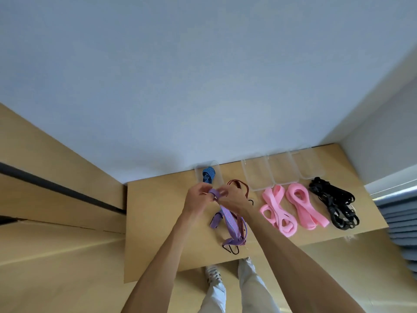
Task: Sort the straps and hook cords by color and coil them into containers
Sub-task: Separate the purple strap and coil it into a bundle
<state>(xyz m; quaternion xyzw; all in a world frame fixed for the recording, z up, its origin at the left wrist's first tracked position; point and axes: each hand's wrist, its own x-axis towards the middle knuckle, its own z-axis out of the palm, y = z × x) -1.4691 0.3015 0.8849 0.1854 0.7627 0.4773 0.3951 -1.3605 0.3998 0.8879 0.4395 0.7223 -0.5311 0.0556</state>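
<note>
Both hands hold a purple strap (228,219) above the wooden table (158,222). My left hand (198,196) has the strap's end wrapped over its fingers. My right hand (230,197) pinches the strap just beside it. The rest of the strap hangs down onto the table, lying over a dark red hook cord (240,186). A blue cord (208,175) sits coiled in the leftmost clear container (198,169). Two pink straps (278,211) (303,206) and a heap of black cords (334,202) lie to the right.
Three clear containers (257,175) (282,170) (309,164) stand in a row at the table's far edge against the wall. My legs and shoes (213,273) show below the near edge. A stack of grey slats (404,227) is at the right.
</note>
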